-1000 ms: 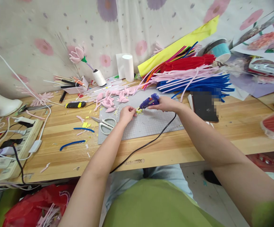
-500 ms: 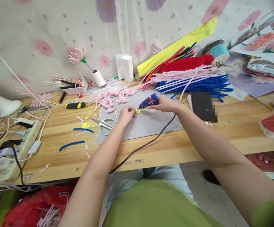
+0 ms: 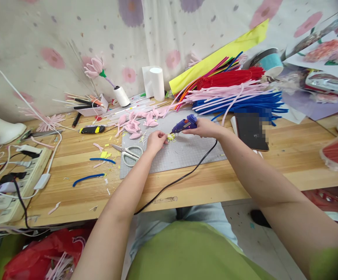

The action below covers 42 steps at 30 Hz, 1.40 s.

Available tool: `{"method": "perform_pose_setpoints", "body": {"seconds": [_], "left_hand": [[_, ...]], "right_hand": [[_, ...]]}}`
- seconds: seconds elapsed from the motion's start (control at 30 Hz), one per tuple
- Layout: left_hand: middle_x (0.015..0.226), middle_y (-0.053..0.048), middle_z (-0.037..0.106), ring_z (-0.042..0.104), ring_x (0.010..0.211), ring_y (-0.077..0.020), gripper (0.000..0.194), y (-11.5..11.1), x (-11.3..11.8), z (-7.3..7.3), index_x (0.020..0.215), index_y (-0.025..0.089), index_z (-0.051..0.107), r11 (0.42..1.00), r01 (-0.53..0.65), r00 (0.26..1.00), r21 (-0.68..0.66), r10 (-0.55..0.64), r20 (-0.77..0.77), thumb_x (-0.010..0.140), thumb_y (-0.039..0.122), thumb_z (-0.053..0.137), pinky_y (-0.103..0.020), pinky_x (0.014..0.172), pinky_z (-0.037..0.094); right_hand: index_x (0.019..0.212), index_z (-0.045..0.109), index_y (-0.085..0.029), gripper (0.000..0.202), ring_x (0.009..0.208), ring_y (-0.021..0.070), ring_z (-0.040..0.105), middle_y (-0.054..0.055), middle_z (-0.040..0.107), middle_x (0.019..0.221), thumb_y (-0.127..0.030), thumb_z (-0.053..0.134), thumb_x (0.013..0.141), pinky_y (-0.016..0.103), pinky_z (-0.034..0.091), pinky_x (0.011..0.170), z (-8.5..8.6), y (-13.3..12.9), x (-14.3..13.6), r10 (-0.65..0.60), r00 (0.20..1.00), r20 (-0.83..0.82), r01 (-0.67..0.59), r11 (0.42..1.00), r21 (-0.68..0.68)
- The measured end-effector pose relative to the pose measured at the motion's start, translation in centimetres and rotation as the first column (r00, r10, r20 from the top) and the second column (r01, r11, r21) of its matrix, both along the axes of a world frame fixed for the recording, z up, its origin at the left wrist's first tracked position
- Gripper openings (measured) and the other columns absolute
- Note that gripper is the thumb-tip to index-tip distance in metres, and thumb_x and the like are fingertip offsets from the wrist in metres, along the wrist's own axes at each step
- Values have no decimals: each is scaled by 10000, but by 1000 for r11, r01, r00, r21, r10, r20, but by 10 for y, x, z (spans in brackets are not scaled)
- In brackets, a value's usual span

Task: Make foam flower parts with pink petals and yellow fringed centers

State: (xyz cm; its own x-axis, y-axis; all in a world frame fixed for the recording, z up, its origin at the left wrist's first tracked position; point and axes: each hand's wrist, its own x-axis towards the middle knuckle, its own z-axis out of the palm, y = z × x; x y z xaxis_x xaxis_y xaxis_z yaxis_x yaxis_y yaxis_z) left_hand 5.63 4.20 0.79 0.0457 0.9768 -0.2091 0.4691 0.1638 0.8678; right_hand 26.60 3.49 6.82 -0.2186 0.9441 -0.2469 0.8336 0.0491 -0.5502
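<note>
Over the mat, the gun is gripped in the right hand, aimed left at strands pinched by the left hand.

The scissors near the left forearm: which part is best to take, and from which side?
Best by the pale handle loops, I think, coming from the right, on the side of the left forearm. The scissors lie with loops on the grey mat toward that arm, and blades pointing left past the mat's edge, so this approach should avoid the points.
</note>
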Motion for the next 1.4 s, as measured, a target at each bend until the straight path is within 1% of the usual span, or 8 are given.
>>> {"method": "perform_pose_setpoints", "body": {"seconds": [0.17,0.37,0.53,0.67,0.8,1.03,1.23,1.4], "left_hand": [[711,-46,670,645,593,-121,86,0,0,-1,766,136,572,1000,2,1000,9,-2,2,792,215,551,-158,416,399],[675,-38,672,635,574,-121,104,3,-2,-6,801,142,589,1000,15,999,14,-15,-29,795,240,555,-165,419,406],[683,-35,674,633,569,-117,99,3,-2,-5,799,144,588,1000,15,1000,6,-15,-21,794,236,551,-164,414,405],[706,-30,679,638,585,-108,96,2,-1,-2,801,147,592,1000,3,1000,-6,-3,-20,797,238,560,-159,437,417],[685,-25,675,633,580,-106,109,2,-1,-2,802,147,597,1000,0,1000,-5,0,-29,793,253,572,-164,455,427],[708,-50,678,633,567,-121,106,1,-1,-3,801,131,592,1000,9,1000,13,-9,-8,790,230,554,-169,407,403],[723,-31,680,644,591,-106,111,1,-1,-1,798,142,600,1000,6,999,1,-6,-32,795,249,571,-163,453,434],[760,-37,685,653,602,-107,103,1,0,1,791,139,602,1000,-1,1000,-8,1,-20,791,238,576,-160,456,436]], "right_hand": [[882,665,-157,493,595,162,557,47,616,649,-614,598,710,251,397,524,0,0,-4,4,998,68,-4,1000,7],[863,665,-157,472,572,145,538,42,610,637,-602,596,719,241,386,503,3,-3,3,17,995,103,-18,1000,5],[900,656,-163,498,528,134,526,33,597,619,-619,595,709,242,391,487,5,-2,3,-26,998,56,27,999,-22],[873,661,-164,495,582,159,557,42,609,628,-627,586,713,251,403,516,3,0,-2,0,996,87,-2,1000,16],[854,665,-164,474,628,180,581,50,620,635,-612,593,716,256,410,536,1,1,-3,13,995,99,-15,1000,19],[889,670,-168,487,576,157,553,45,627,658,-615,592,713,254,393,514,2,-3,4,-5,997,75,4,1000,19],[883,668,-170,479,612,166,564,47,633,680,-610,600,708,255,397,535,-1,0,-2,21,998,58,-23,999,32],[869,659,-167,455,628,161,558,46,629,688,-590,617,705,244,390,543,-1,-1,2,3,998,63,-5,1000,28]]}}
